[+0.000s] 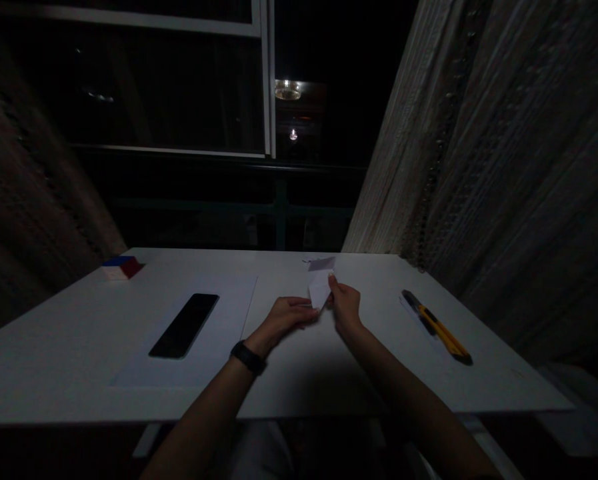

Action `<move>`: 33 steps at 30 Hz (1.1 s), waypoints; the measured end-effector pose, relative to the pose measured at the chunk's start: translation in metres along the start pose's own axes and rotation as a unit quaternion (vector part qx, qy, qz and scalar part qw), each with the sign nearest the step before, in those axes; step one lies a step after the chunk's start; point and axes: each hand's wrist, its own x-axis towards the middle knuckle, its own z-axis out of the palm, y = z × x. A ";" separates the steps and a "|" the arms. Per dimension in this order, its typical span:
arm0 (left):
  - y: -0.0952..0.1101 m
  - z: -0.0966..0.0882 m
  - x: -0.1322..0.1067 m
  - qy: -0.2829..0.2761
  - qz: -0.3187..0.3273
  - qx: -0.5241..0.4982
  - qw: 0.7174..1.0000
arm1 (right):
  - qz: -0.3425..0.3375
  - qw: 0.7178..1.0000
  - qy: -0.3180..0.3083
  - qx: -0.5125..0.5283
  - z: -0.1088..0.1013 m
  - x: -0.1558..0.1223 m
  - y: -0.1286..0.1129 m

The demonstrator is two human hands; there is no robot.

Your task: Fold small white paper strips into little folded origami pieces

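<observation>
Two bare hands meet on a small folded piece of white paper (319, 288). The right hand (345, 307) pinches its upper right edge between the thumb and the fingertips, closed tight on it; the left hand (289, 315) closes its fingers on the lower left edge, with the palm turned down. The paper stands tilted between both hands, over the middle of the white rectangular table (79, 360), toward its far side; I cannot tell whether its lower corner touches the table top.

A black wristwatch (249, 357) sits on the left wrist. Just behind the held paper, a second small scrap of white paper (322, 263) lies near the far edge of the table.

To the left of the hands a large white sheet of paper (231, 300) lies flat; a black rectangular smartphone (185, 325) rests on it with the screen dark. Well apart, at the far left corner, there is a small red and blue block (121, 267); its other details are too dark to tell. To the right of the hands a yellow and black utility knife (436, 327) lies diagonally on the table.

Behind the table is a dark window with a pale metal frame (266, 80); a light ribbed curtain (479, 167) hangs at the right and a darker curtain (23, 187) at the left.
</observation>
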 end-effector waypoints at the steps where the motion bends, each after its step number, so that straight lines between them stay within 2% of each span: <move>1: 0.000 0.001 0.000 -0.003 0.005 -0.008 1.000 | 0.003 1.000 -0.010 -0.001 0.002 -0.003 0.000; 4: 0.003 0.003 -0.001 0.006 0.022 -0.009 1.000 | 0.033 0.998 -0.056 0.019 0.008 -0.010 -0.002; 8: 0.005 0.000 0.001 0.073 0.047 -0.007 0.996 | 0.087 0.978 -0.174 0.079 0.005 -0.009 -0.005; 13: 0.002 -0.005 0.004 0.030 0.028 -0.006 0.999 | 0.058 0.958 -0.272 0.076 -0.005 0.001 -0.002; 16: 0.001 -0.005 0.003 0.037 0.014 0.010 0.999 | 0.034 0.950 -0.305 0.055 -0.006 0.002 -0.001; 21: 0.006 -0.004 0.000 0.028 -0.003 0.019 0.999 | 0.011 0.951 -0.306 0.027 -0.007 0.003 -0.003; 33: 0.004 -0.006 0.000 -0.003 -0.018 0.023 1.000 | 0.011 0.973 -0.223 0.058 -0.016 0.017 -0.004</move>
